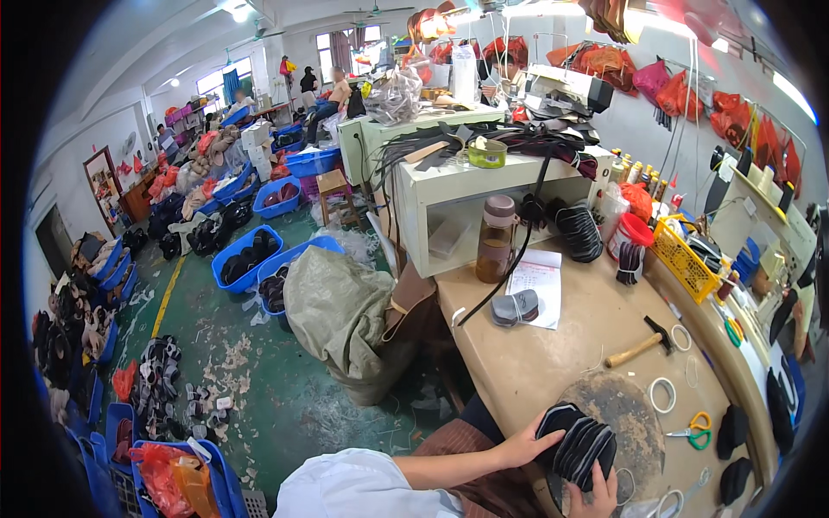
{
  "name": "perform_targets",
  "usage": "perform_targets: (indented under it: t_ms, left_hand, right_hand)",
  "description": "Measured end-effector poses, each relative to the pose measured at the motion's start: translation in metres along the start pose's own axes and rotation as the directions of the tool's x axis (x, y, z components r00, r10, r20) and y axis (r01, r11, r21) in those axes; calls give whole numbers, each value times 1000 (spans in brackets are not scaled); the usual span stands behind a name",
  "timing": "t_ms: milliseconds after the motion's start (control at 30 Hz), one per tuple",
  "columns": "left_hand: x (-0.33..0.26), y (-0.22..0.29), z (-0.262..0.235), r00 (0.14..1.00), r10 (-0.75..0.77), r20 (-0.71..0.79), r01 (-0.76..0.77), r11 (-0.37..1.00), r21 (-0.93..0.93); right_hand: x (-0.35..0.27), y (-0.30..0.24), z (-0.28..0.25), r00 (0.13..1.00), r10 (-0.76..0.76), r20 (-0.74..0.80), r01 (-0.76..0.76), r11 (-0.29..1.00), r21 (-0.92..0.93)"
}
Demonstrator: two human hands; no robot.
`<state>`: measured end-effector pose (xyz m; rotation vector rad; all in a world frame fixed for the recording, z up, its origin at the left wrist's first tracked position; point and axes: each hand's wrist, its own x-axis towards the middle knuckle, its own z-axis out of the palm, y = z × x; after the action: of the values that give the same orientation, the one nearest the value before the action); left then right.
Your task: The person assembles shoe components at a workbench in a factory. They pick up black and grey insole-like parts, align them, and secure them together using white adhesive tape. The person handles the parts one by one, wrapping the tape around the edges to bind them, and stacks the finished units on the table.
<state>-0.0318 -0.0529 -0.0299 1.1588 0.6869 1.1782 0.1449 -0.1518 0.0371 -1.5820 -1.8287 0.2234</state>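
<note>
A stack of black, curved, layered pieces (583,445), like cut shoe parts with pale edges, sits between my two hands over a round worn board (643,414) on the table. My left hand (525,445) grips its left side, with the thumb across the top. Along the near edge, my right hand (596,495) curls its fingers round the stack. A loose pale band (626,485) lies just right of my right hand. Farther off are a wooden-handled hammer (637,347), a white ring (662,394) and scissors with orange and green handles (693,432).
On the tan table (484,337) stand a brown bottle (496,242), a bundled grey stack (515,308) on paper, and a yellow basket (685,259). Black pieces (733,432) lie at the right. A large sack (337,302) and blue tubs (246,259) stand on the green floor.
</note>
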Motion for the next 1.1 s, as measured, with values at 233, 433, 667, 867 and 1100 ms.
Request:
perform_targets:
  t_ms: [233, 433, 667, 867, 1100]
  left_hand:
    - [4, -19, -3, 998, 58, -7, -57, 996, 73]
    - [5, -11, -2, 998, 62, 2, -62, 998, 11]
    - [4, -23, -4, 1000, 28, 0, -28, 1000, 2]
    - [1, -11, 2, 1000, 27, -14, -26, 998, 52]
    - [-1, -6, 2, 998, 42, -36, -41, 998, 45]
  right_hand:
    - [2, -6, -8, 996, 70, 61, -71, 998, 2]
    - [4, -4, 0, 999, 42, -27, -39, 993, 113]
    - [4, -21, 0, 993, 115, -27, -112, 990, 87]
    - [3, -24, 2, 991, 130, -32, -127, 988, 86]
    - [1, -21, 3, 990, 144, 3, -144, 986, 80]
